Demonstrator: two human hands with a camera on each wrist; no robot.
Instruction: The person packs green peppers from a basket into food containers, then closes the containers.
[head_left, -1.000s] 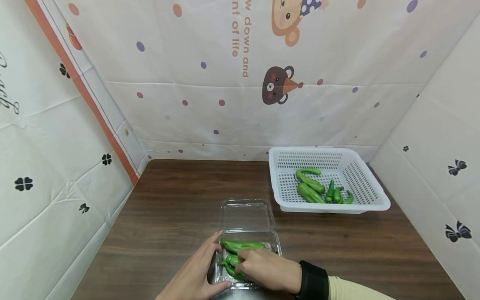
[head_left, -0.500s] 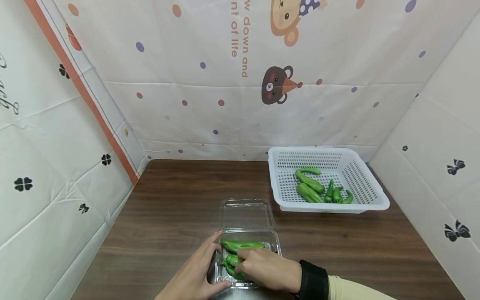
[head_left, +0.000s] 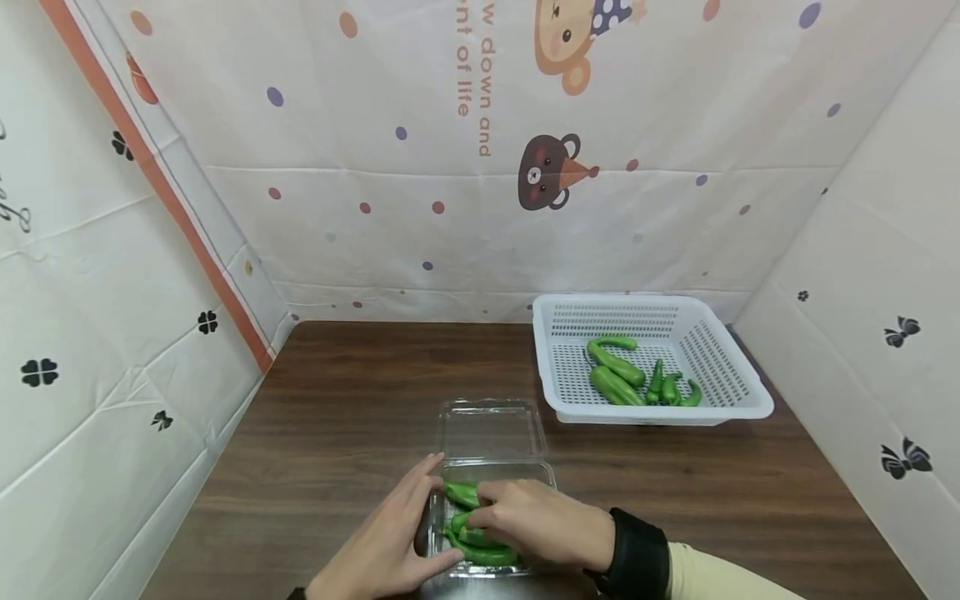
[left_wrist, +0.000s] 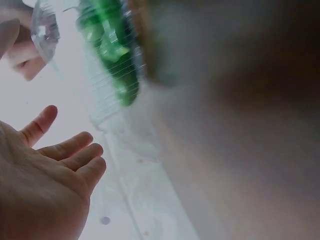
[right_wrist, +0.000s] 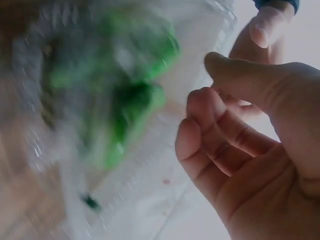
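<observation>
Head view: right hand (head_left: 536, 523) has slid over peppers (head_left: 480, 550) in clamshell (head_left: 491, 429).

Two containers stand on the table (head_left: 337, 417): one clear plastic clamshell box (head_left: 491, 429) and one white perforated basket (head_left: 742, 400). The basket holds about five green peppers (head_left: 617, 385); the box shows about three more green peppers (head_left: 480, 552), partly covered. Two hands are in view, one left hand (head_left: 390, 546) and one right hand (head_left: 543, 525).
</observation>
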